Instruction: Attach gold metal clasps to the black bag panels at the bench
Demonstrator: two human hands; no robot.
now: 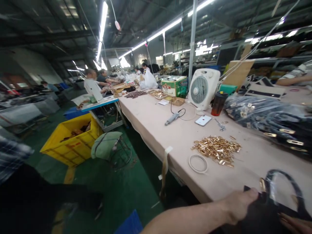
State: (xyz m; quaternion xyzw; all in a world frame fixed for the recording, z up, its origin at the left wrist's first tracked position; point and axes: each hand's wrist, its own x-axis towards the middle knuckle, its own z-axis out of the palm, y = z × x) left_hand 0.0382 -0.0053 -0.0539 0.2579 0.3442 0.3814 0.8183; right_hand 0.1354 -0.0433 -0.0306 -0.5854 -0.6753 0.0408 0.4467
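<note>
At the lower right, my left hand [240,204] grips the edge of a black handbag [264,211], thumb on top. The bag has a curved black handle [289,175] in clear wrap and gold-coloured metal fittings at the handle's base. My right hand [296,224] shows only as fingers at the bottom right, closed against the bag's front. Most of the bag lies below the frame. Beyond it on the table are a pile of small gold-coloured metal pieces [216,150] and a white roll of tape [198,163].
A grey corded hand tool [172,118], phone [203,120], dark cup [219,103] and white fan [204,88] stand along the table [151,113]. Plastic-covered black bags [275,113] lie right. On the floor are a yellow crate [70,138] and a green-covered stool [106,145]. A person walks at left.
</note>
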